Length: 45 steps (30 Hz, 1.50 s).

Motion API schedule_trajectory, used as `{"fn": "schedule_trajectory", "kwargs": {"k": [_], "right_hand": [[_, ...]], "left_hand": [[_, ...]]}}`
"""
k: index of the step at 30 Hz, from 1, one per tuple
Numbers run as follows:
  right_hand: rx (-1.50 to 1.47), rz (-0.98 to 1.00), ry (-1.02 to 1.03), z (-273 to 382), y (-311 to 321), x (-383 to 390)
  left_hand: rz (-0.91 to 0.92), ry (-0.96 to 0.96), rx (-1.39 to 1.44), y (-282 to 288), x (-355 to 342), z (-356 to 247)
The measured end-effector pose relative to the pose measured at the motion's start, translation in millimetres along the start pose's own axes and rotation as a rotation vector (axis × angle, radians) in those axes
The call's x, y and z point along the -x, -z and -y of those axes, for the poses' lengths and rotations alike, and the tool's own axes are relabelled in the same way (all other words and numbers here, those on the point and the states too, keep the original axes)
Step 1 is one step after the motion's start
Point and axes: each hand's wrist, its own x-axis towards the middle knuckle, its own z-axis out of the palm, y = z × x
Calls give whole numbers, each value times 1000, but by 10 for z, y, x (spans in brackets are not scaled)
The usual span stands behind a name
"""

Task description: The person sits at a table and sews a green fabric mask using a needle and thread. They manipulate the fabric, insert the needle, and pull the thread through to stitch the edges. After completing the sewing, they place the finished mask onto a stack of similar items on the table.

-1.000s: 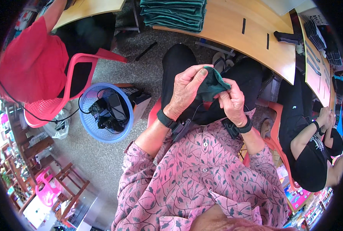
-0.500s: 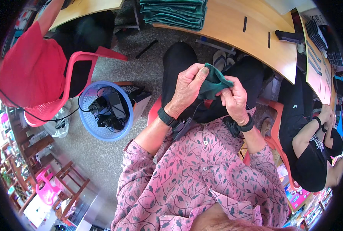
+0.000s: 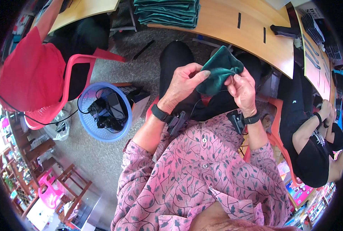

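Note:
Over my lap I hold up a small piece of dark green velvety cloth [image 3: 219, 71], which looks like a little pouch, though I cannot tell for sure. My left hand [image 3: 187, 80] pinches its left edge between thumb and fingers. On the right side, my right hand [image 3: 242, 87] grips the cloth, gathering it into folds near the fingertips. Black straps with small dark devices sit on both my wrists. A tall pile of similar green cloth pieces [image 3: 167, 13] lies at the edge of the wooden table ahead of me.
Left of me, a blue plastic basket [image 3: 87, 129] on the floor holds black cables and adapters. A person in red sits by a red chair [image 3: 69, 73] at far left. Another person in black [image 3: 312, 161] sits at right. The wooden table [image 3: 221, 23] carries dark strips.
The green cloth has been raised and spread out, showing a wider face. My right hand has moved slightly right, and both hands still grip the cloth.

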Motion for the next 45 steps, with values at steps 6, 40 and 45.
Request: {"fn": "schedule_trajectory", "kwargs": {"k": [6,40,45], "right_hand": [[118,-50,-30,-33,-15,-38],[659,-33,206,-104,-48,22],[654,-4,190,-12,-91,56]], "left_hand": [[-84,-115,110,-32,-21,65],[164,-58,614,145,4,-93],[76,110,436,164,-18,-17]]}}
